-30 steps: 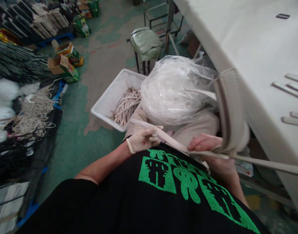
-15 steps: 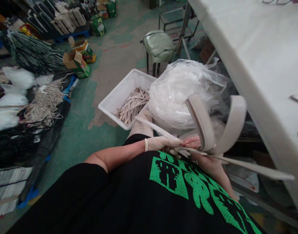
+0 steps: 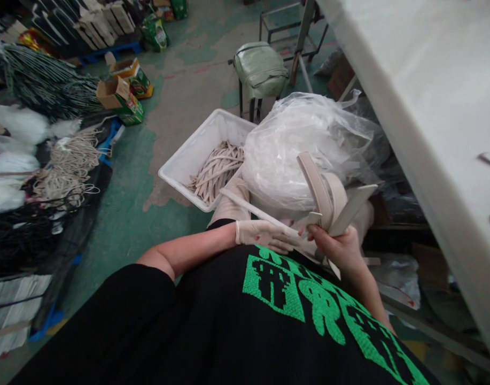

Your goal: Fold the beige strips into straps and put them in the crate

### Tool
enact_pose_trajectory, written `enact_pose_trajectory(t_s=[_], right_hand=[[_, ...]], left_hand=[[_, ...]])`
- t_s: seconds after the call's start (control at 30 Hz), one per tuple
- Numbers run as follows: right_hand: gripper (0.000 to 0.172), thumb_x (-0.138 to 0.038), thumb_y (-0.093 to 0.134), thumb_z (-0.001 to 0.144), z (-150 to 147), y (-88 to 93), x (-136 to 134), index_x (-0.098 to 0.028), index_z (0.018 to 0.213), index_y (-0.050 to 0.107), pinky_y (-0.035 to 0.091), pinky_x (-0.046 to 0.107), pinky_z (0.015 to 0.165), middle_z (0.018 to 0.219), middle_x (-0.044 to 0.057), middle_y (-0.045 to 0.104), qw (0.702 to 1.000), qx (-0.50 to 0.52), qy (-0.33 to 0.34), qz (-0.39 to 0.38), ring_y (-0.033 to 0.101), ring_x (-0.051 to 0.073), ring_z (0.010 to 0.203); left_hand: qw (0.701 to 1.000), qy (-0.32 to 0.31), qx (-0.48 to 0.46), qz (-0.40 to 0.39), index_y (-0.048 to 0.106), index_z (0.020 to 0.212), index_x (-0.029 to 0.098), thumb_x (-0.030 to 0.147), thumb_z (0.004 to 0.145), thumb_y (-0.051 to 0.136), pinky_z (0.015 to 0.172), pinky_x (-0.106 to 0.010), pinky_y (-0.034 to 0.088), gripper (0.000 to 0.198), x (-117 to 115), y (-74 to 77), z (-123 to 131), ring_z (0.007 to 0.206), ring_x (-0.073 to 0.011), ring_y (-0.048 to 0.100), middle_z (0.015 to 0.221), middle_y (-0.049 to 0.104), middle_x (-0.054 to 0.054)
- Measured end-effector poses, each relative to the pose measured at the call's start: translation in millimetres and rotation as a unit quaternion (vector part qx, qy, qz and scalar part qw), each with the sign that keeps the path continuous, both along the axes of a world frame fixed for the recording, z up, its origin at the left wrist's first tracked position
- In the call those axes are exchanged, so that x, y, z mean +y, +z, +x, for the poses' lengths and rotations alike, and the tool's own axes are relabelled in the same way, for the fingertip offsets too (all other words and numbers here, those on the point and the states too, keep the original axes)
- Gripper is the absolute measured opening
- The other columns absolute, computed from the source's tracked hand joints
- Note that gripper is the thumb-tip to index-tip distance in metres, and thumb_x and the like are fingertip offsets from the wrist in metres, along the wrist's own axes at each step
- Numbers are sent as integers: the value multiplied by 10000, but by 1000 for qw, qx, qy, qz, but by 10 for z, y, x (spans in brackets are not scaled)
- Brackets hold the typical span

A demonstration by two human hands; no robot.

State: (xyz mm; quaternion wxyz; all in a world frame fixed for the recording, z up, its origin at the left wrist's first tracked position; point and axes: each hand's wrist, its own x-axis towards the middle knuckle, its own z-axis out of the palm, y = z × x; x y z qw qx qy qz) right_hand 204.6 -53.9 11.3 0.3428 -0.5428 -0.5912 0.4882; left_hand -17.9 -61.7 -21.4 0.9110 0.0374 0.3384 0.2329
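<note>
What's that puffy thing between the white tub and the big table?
A clear plastic bag, stuffed full, sits between the tub and the table. The head view shows it.

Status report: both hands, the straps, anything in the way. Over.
Right hand shut on folded beige straps. Gloved left hand on one trailing strap, grip unclear. Plastic bag close behind the straps; nothing between the hands.
</note>
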Motion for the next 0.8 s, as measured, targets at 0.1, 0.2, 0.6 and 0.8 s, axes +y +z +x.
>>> enact_pose_trajectory(t_s=[0.1, 0.2, 0.6, 0.8], right_hand=[[378, -489, 736, 780, 169, -102, -39, -210, 538, 654, 330, 271, 347, 398, 3, 510, 1000, 14, -20, -9, 419, 127, 352], [370, -523, 745, 775, 305, -130, -104, -223, 569, 674, 320, 269, 343, 416, 0, 509, 999, 39, -16, -26, 409, 129, 362], [463, -559, 726, 776, -119, -127, 111, -139, 960, 791, 407, 280, 462, 404, -67, 385, 975, 187, -3, -122, 321, 99, 391], [510, -504, 757, 757, -301, -155, 425, -131, 1104, 772, 389, 258, 502, 422, -92, 366, 949, 286, -45, -121, 281, 86, 429]], left_hand=[[984, 115, 45, -126, 689, 1033, 44, 334, 943, 592, 728, -344, 589, 319, 171, -257, -295, 825, -237, 731, 918, 732, -172], [924, 324, 133, -153, 655, 1098, 62, 413, 990, 498, 711, -315, 587, 399, 397, -409, -558, 767, -211, 722, 861, 718, -144], [882, 386, 215, 165, 662, 1104, 170, 258, 882, 676, 620, -213, 510, 239, 539, -146, -400, 560, -102, 614, 697, 691, 7], [908, 176, 236, 298, 724, 1006, 151, 361, 803, 768, 662, -235, 509, 295, 258, -167, -104, 605, -123, 609, 700, 702, -27]])
